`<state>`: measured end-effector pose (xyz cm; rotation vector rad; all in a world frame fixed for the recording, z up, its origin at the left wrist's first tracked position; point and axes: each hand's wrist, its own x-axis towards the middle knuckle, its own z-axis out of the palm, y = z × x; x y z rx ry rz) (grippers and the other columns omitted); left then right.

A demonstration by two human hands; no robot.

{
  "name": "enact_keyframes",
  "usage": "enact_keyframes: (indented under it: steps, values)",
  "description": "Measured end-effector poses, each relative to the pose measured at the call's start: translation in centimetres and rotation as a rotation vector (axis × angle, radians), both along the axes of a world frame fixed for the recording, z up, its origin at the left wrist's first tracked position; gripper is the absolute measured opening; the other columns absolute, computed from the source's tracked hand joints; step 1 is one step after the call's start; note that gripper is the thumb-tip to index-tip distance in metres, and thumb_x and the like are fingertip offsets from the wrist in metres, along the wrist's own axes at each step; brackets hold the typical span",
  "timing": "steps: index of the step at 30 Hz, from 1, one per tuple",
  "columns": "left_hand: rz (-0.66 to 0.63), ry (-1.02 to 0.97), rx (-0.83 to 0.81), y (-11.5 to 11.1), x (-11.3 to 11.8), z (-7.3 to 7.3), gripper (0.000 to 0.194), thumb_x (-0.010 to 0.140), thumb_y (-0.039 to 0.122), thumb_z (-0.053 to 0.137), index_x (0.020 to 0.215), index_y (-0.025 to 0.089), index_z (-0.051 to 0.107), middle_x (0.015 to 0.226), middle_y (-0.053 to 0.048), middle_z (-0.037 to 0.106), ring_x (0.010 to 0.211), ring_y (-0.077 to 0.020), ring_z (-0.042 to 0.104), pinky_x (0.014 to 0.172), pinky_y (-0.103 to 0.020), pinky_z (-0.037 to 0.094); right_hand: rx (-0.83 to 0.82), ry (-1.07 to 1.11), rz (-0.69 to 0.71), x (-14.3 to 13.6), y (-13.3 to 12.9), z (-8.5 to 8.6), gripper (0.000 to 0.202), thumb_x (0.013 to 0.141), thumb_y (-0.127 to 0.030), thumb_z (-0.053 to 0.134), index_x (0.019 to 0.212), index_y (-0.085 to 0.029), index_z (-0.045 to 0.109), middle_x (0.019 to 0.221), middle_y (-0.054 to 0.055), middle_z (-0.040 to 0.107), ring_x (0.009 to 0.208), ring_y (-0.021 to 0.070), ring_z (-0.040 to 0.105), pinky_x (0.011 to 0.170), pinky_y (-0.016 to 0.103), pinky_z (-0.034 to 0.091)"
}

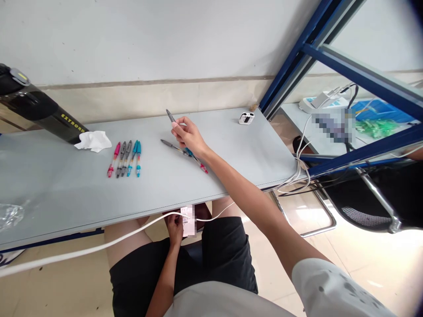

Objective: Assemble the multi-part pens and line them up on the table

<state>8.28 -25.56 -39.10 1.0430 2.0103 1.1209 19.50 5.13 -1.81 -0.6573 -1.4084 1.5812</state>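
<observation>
Above the desk my right hand (188, 135) is closed around a grey pen (170, 116), its tip end pointing up and away. Under that hand lie loose pens: a grey pen (174, 147) and, partly hidden by the hand, a blue and a red-ended pen (201, 166). To the left, several pens stand side by side in a row: a pink pen (113, 159), grey pens (124, 158) and blue pens (138, 158). Below the desk edge, my left hand (175, 227) is closed at the side of a flat pale pink printed thing (188, 222), partly blurred out.
A black bottle (42, 108) and a crumpled white tissue (94, 141) are at the left. A small white device (246, 118) sits at the back right. A white cable (99, 247) crosses in front of the desk (79, 193). A blue frame (363, 70) borders the right.
</observation>
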Motion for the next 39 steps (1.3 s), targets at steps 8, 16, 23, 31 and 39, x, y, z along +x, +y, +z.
enact_keyframes:
  steps: [8,16,23,31,39]
  values:
    - [-0.016,-0.055,0.008,0.5,-0.4,0.4,0.040,0.096,0.050,0.064,0.118,0.021,0.078,0.117,-0.010,0.073,0.103,-0.0257,0.071,0.099,-0.041,0.058,-0.011,-0.007,-0.039,0.1,0.1,0.3,0.052,0.094,-0.073,0.070,0.103,-0.025,0.053,0.079,-0.005,0.046,0.057,0.0086,0.025,0.045,0.021,0.019]
    - [-0.014,-0.040,-0.097,1.3,-0.8,1.3,0.034,0.099,0.047,0.071,0.111,0.016,0.075,0.103,-0.007,0.076,0.093,-0.0207,0.071,0.094,-0.042,0.058,0.068,-0.058,-0.088,-0.1,0.0,0.0,0.051,0.094,-0.070,0.071,0.094,-0.024,0.048,0.076,-0.006,0.049,0.055,0.0080,0.027,0.043,0.022,0.022]
    - [0.031,-0.009,-0.218,2.4,-1.0,2.6,0.041,0.091,0.060,0.073,0.096,0.020,0.080,0.087,-0.010,0.079,0.084,-0.0296,0.074,0.082,-0.042,0.056,0.094,-0.027,-0.134,0.0,-0.1,0.4,0.056,0.089,-0.070,0.078,0.098,-0.026,0.044,0.074,-0.007,0.051,0.056,0.0086,0.030,0.045,0.020,0.023]
    - [0.083,-0.048,-0.219,2.0,-0.6,3.8,0.049,0.089,0.064,0.064,0.101,0.019,0.079,0.096,-0.012,0.081,0.093,-0.0327,0.076,0.087,-0.042,0.057,-0.021,0.035,-0.018,0.2,0.2,0.4,0.053,0.099,-0.075,0.060,0.108,-0.023,0.059,0.086,-0.003,0.050,0.059,0.0087,0.024,0.046,0.022,0.019]
    - [0.107,-0.138,-0.240,0.7,0.1,6.0,0.055,0.088,0.064,0.061,0.110,0.016,0.073,0.105,-0.014,0.079,0.097,-0.0288,0.075,0.091,-0.042,0.059,0.078,-0.005,-0.090,0.0,0.4,-0.4,0.052,0.093,-0.071,0.072,0.099,-0.025,0.048,0.085,-0.004,0.058,0.057,0.0085,0.031,0.045,0.022,0.024]
